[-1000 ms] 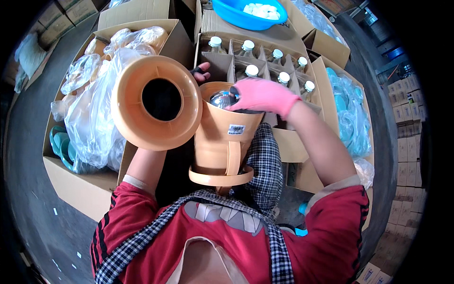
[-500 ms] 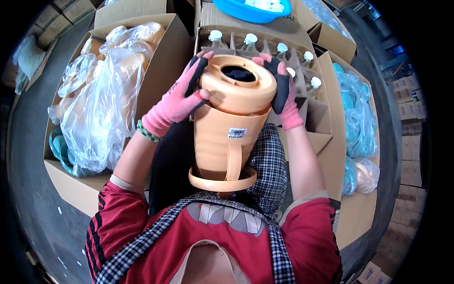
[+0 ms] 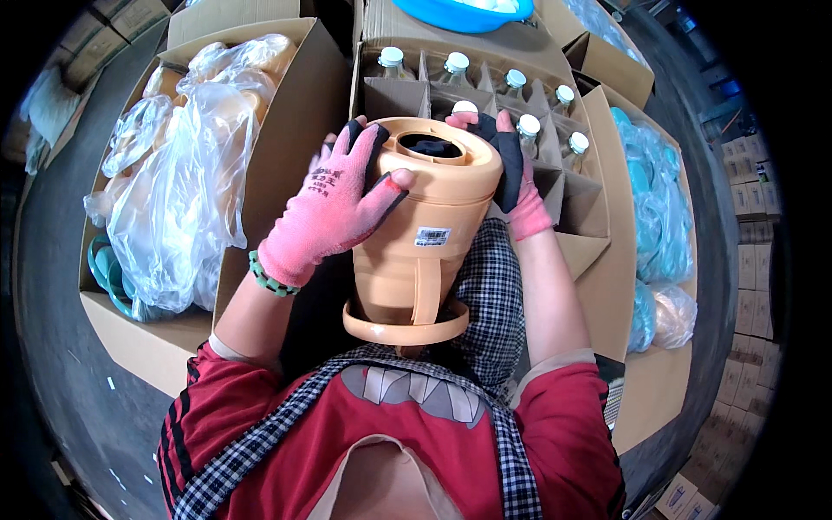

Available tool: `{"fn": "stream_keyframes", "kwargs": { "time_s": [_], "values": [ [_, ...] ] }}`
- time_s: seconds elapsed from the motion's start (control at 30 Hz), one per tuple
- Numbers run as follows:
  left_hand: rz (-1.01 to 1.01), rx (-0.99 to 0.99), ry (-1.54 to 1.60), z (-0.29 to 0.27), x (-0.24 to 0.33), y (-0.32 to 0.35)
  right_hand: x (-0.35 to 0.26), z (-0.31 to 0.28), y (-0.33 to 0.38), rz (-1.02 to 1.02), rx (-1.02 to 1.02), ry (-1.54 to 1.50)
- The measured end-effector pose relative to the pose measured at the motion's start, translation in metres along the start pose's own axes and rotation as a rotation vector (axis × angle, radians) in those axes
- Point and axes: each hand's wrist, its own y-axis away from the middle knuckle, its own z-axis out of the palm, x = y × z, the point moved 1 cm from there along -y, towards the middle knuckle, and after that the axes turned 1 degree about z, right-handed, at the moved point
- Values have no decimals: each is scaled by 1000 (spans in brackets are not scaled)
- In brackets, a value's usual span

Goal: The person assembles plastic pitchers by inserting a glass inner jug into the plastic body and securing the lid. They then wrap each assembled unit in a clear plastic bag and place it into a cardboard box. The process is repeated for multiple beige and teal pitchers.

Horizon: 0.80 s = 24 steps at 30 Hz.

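A peach-coloured plastic jug (image 3: 381, 270) stands in front of my body, its handle (image 3: 427, 290) toward me and a wider round rim (image 3: 406, 332) at its lower end. A thick ring-shaped top piece (image 3: 442, 184) with a dark central opening sits flush on the jug. My left hand (image 3: 341, 195), in a pink and black glove, grips the top piece and upper left side, thumb toward me. On the far right side, my right hand (image 3: 516, 178), gloved alike, closes round the top piece; some of its fingers are partly hidden. A white label (image 3: 432, 237) is on the jug.
Beyond the jug, a divided cardboard box (image 3: 576, 212) holds several white-capped glass bottles (image 3: 456, 69). At left, another box (image 3: 295, 113) holds peach parts under clear plastic (image 3: 186, 186). Bagged teal items (image 3: 650, 199) lie at right. A blue basin (image 3: 468, 16) stands behind.
The top piece has gone from sitting raised and tilted to flush on the jug. My left hand has turned and slid lower over its side; my right hand has shifted slightly down.
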Motion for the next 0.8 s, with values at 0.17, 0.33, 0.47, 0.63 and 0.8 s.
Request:
{"fn": "stream_keyframes", "kwargs": {
  "time_s": [0.17, 0.33, 0.47, 0.63, 0.8],
  "values": [
    [-143, -290, 961, 13, -68, -27, 0, 51, 56, -411, 356, 797],
    [-73, 199, 488, 27, -36, -28, -35, 23, 34, -228, 492, 665],
    [-263, -1, 804, 29, -37, -33, -8, 39, 33, -93, 394, 409],
    [-242, 187, 294, 20, -52, -40, -23, 30, 51, -241, 469, 486],
    [-386, 15, 985, 32, -61, -33, 9, 60, 47, -347, 285, 541]
  ]
}}
